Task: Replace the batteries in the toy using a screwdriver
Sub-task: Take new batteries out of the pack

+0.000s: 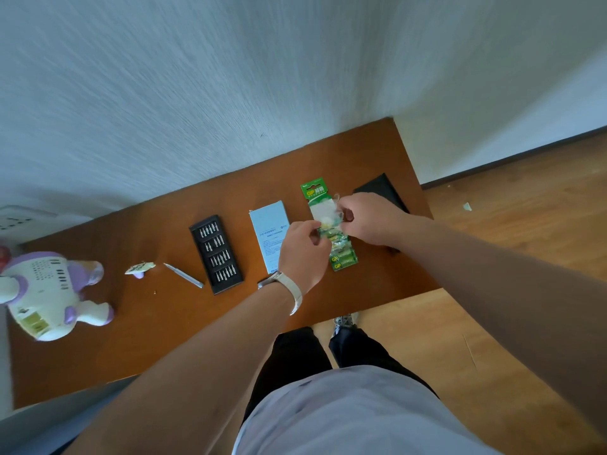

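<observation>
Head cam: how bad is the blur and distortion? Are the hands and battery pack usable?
Head view: streaky motion blur runs across the wall, and the toy at the left edge is smeared. The left hand, right hand and the battery pack they pinch are only slightly soft. Wide-angle perspective tilts and tapers the table. Light is soft and even, with no harsh glare.

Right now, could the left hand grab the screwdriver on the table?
Probably yes, but it is busy: the left hand pinches the battery pack. The screwdriver lies uncovered, and only the flat bit case lies between them, which the hand could likely pass over.
</observation>
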The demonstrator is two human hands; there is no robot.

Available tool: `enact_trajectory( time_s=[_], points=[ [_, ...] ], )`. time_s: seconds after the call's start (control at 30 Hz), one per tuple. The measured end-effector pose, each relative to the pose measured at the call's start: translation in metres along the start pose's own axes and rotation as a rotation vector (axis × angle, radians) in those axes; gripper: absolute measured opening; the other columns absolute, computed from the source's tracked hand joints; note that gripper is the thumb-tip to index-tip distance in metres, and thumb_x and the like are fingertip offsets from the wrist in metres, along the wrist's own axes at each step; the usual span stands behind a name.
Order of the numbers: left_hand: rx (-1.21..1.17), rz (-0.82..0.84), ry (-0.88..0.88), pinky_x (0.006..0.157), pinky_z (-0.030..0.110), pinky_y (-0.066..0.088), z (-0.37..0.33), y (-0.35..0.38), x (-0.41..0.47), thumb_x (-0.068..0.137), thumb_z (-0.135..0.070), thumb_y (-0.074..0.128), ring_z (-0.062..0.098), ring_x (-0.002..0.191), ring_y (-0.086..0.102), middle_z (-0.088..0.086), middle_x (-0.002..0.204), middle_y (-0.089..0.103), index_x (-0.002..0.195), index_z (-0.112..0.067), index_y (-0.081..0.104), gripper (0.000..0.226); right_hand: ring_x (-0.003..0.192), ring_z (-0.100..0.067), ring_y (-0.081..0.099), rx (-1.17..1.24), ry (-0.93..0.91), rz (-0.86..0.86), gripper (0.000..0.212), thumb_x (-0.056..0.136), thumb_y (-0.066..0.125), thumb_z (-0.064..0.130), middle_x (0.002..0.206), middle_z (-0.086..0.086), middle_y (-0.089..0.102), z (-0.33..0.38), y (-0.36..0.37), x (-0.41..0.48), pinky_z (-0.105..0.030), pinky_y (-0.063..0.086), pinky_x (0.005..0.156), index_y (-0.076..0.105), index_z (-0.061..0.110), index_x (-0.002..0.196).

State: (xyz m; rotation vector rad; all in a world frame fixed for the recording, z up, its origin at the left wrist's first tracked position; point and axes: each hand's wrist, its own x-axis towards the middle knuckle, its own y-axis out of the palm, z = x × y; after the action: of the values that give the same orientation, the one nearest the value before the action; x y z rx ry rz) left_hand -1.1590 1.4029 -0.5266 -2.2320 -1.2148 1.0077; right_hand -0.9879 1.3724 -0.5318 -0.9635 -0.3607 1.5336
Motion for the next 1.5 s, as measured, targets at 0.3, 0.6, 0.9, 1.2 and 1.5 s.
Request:
enact_trajectory(
  time_s=[0.3,0.6,0.9,1.2,1.5],
  points=[
    [0.099,-0.025,0.041,0.084,0.032,0.056,-0.001,0.005,0.001,0.093,-0.028,0.072,0.016,0.096,0.06,-0.002,0.112,0.056,0.13,-0.015,0.063,0.041,0.087,-0.017,0.054,-0.137,-0.031,0.02,0.03,0.095,0.06,0.033,0.095,0.003,0.055,-0.01,-0.006,-0.002,-0.028,0.036,0.07,0.065,0.018,0.121],
    [0.139,0.005,0.039,0.087,0.036,0.055,-0.005,0.006,0.004,0.094,-0.028,0.07,0.018,0.098,0.059,0.0,0.116,0.057,0.132,-0.015,0.06,0.041,0.081,-0.017,0.053,-0.24,-0.042,0.015,0.032,0.092,0.064,0.033,0.099,0.002,0.045,-0.015,-0.011,-0.01,-0.029,0.047,0.069,0.062,0.016,0.119],
    [0.142,0.017,0.053,0.085,0.029,0.053,-0.007,0.007,0.004,0.095,-0.027,0.069,0.017,0.1,0.059,0.001,0.12,0.057,0.135,-0.015,0.059,0.043,0.067,-0.009,0.047,-0.255,0.026,0.079,0.018,0.086,0.065,0.027,0.085,0.001,0.052,-0.022,0.002,-0.01,-0.025,0.035,0.051,0.049,0.022,0.094],
    [0.162,0.039,0.081,0.079,0.025,0.044,-0.001,0.006,0.008,0.094,-0.029,0.07,0.014,0.094,0.055,-0.003,0.112,0.053,0.133,-0.015,0.059,0.042,0.062,-0.014,0.054,-0.24,0.117,0.103,0.02,0.085,0.065,0.031,0.074,0.002,0.055,-0.023,0.003,-0.013,-0.028,0.034,0.047,0.046,0.023,0.088],
    [0.167,0.054,0.09,0.083,0.027,0.047,0.001,0.003,0.009,0.094,-0.031,0.07,0.016,0.1,0.057,0.002,0.12,0.056,0.133,-0.015,0.059,0.043,0.058,-0.011,0.047,-0.26,0.117,0.081,0.033,0.094,0.058,0.036,0.069,0.003,0.049,-0.015,0.008,-0.015,-0.027,0.026,0.046,0.036,0.026,0.071]
  ],
)
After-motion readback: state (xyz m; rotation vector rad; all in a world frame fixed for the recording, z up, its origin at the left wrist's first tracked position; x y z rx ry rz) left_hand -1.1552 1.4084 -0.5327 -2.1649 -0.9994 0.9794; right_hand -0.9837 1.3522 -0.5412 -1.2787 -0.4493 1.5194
